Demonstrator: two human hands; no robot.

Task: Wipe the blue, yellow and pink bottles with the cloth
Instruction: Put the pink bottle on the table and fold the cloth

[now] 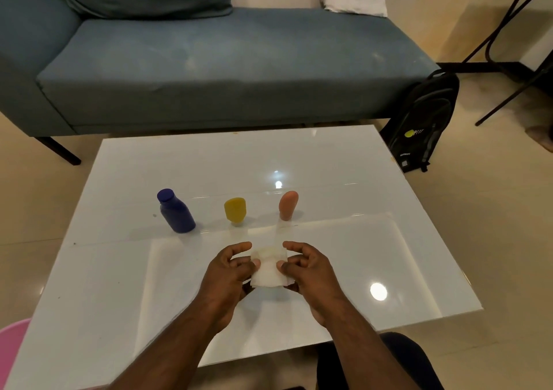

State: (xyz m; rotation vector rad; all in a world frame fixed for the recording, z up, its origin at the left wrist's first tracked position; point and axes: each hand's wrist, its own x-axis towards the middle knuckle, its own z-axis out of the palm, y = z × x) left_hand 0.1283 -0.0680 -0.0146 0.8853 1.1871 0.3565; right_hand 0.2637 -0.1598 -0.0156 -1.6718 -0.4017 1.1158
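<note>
Both hands hold the white cloth [268, 268] between them just above the desk [344, 240]: the left hand [229, 273] pinches its left edge, the right hand [308, 270] its right, probably folding it into a pad before wiping. None of the bottles looks touched yet. They stand in a row beyond the cloth (spaced apart, likely for easy reach): blue bottle [175, 214] at eleven o'clock, yellow bottle [235, 210] near twelve, pink bottle [288, 205] at one.
</note>
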